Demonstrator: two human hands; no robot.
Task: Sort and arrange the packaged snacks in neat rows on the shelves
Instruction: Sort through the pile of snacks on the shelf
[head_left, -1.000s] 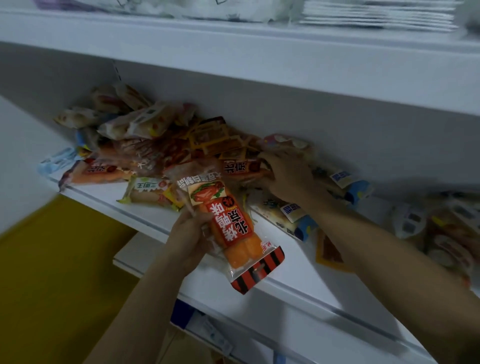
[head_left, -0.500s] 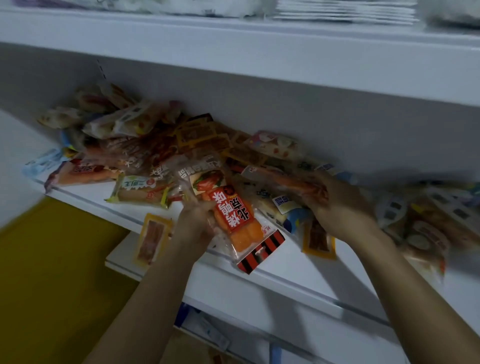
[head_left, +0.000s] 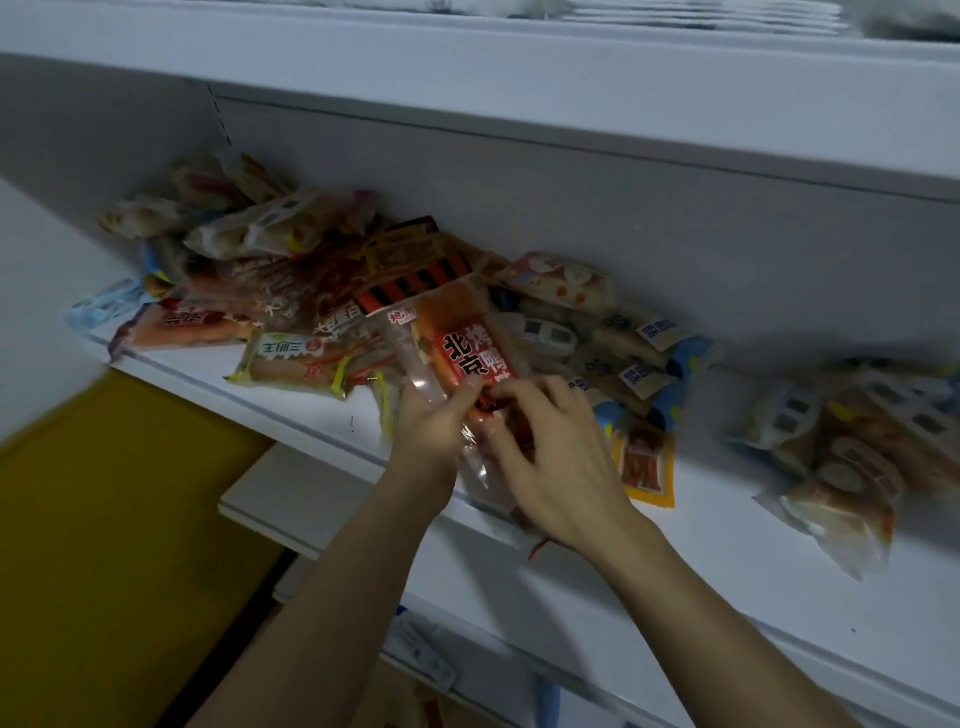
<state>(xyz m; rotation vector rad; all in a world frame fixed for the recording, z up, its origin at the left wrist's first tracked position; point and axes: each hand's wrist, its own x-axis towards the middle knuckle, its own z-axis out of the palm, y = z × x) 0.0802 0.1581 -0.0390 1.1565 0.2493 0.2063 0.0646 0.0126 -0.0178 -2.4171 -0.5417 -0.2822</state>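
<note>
A jumbled heap of snack packets (head_left: 291, 270) lies on the white shelf (head_left: 727, 561), piled against the back wall. My left hand (head_left: 431, 431) grips a stack of red-labelled sausage packets (head_left: 467, 348) over the shelf's front edge, thumb on top. My right hand (head_left: 550, 452) lies on the lower end of the same stack, fingers curled over it. A yellow-trimmed packet (head_left: 291, 364) lies flat to the left of the stack. A small orange packet (head_left: 647, 467) lies just right of my right hand.
Blue-and-white packets (head_left: 644, 364) sit behind my right hand. More pale packets (head_left: 852, 457) spread along the shelf to the right. Another shelf (head_left: 467, 67) runs overhead, and a lower shelf (head_left: 291, 499) juts out below. A yellow surface (head_left: 104, 519) is at lower left.
My right hand came back from the pile with another sausage packet and now lies on the stack in my left hand. The stack has turned so its striped end points toward the wall.
</note>
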